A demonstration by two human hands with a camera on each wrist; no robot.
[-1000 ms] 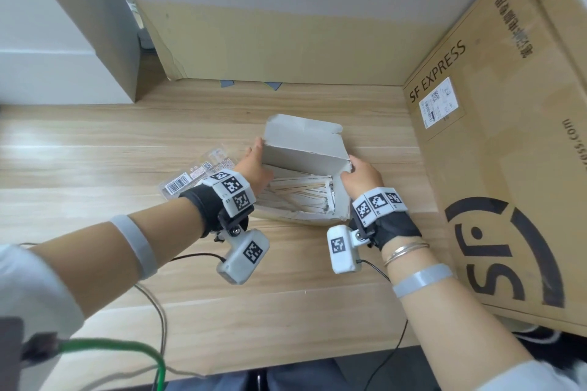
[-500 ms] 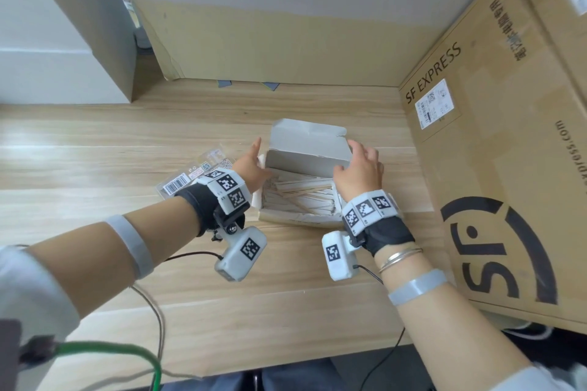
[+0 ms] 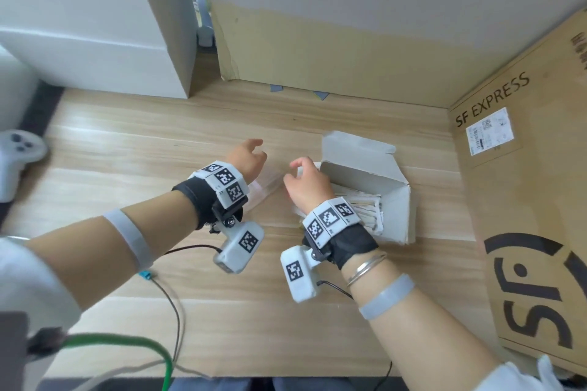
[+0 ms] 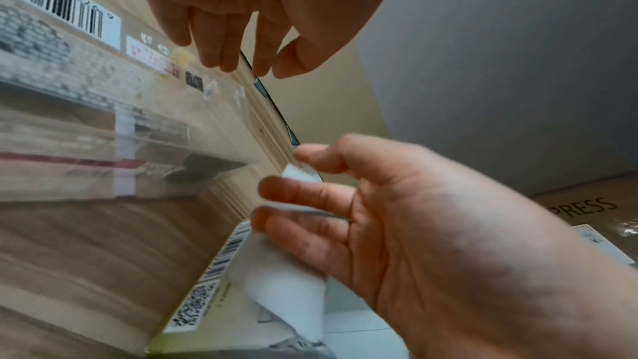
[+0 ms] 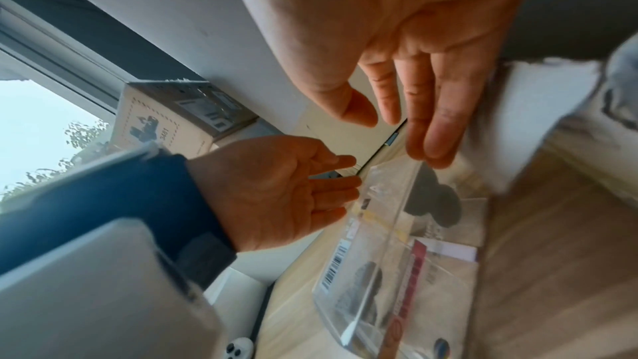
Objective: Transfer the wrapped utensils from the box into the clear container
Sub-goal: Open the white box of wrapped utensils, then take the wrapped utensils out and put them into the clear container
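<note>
Presently both hands hang over the wooden tabletop (image 3: 133, 149), between the clear container and the box, and neither grasps anything. Left hand (image 3: 246, 157): fingers loosely bent, tips just above the clear container (image 3: 265, 189), a flat transparent case with barcode labels that lies on the table beside the box; whether a fingertip touches its edge cannot be told. Right hand (image 3: 306, 184): fingers relaxed and spread, poised over the near end of that case, with the box's left flap behind its fingers in the left wrist view; contact there is unclear too.

Open white box (image 3: 365, 174): on the table just right of the right hand, lid folded back. The wrapped utensils (image 3: 365, 209) lie stacked lengthwise inside; none seen in the container.

Judgement: both hands are placed at the container, not the box, probably to open or steady it before loading. The transfer itself has not begun.

Periphery: a large SF EXPRESS carton (image 3: 521, 200) stands against the table's right side, another cardboard panel (image 3: 317, 51) at the back. A white handheld controller (image 3: 19, 152) rests at the far left edge.
</note>
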